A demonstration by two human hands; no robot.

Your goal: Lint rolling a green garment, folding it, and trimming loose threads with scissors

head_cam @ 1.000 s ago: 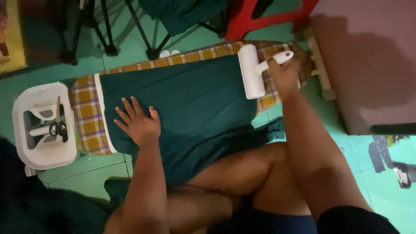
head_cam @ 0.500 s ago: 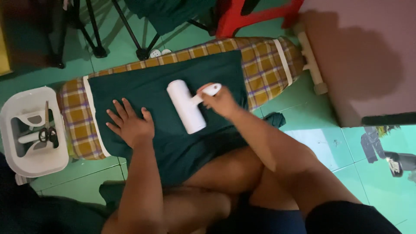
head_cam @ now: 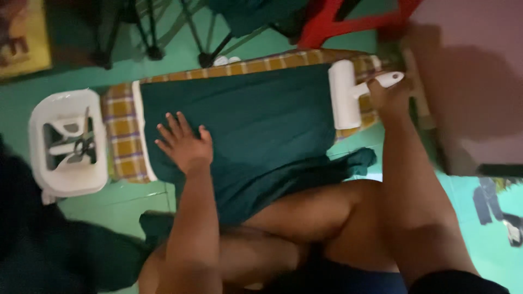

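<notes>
A white plastic lint roller (head_cam: 344,93) is gripped by its handle in the clenched right hand (head_cam: 388,98), at the far right end of the dark green cloth (head_cam: 256,125). The cloth is spread over a low board with a yellow plaid cover (head_cam: 124,136). The left hand (head_cam: 185,144) is laid flat on the cloth's left part, fingers spread and holding nothing.

The roller (head_cam: 344,94) in my right hand (head_cam: 388,98) looks like smooth white plastic with a slight gloss; the dark green cloth (head_cam: 261,125) under my left hand (head_cam: 184,145) is matt and soft; the checked board cover (head_cam: 124,139) at nine o'clock is woven fabric; the white basket (head_cam: 38,142) beyond it is glossy plastic; the green floor (head_cam: 125,198) tiles shine faintly.
</notes>
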